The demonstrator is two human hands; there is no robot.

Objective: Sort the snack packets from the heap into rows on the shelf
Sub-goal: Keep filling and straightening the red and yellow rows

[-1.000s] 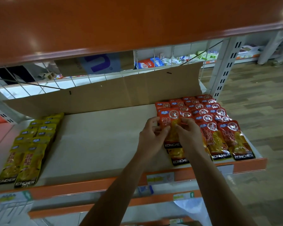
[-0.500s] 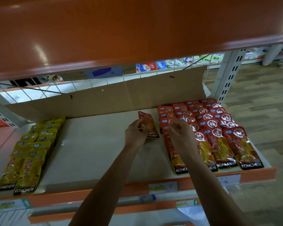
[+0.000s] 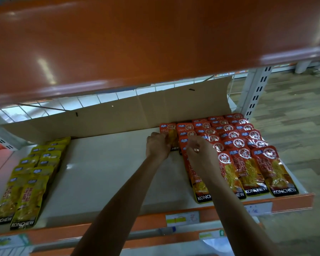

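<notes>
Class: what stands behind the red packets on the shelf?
A cardboard sheet stands behind the red packets, a wire grid showing above it. Its foot is hidden by the packets.

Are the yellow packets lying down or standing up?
Lying down: the yellow snack packets lie flat on the shelf, overlapping in two rows.

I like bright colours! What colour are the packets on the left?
Yellow packets, clearest in the head view.

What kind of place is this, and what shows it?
Probably a shop: an orange-edged display shelf with paper price labels on its front, holding rows of identical red snack packets and yellow snack packets.
</notes>
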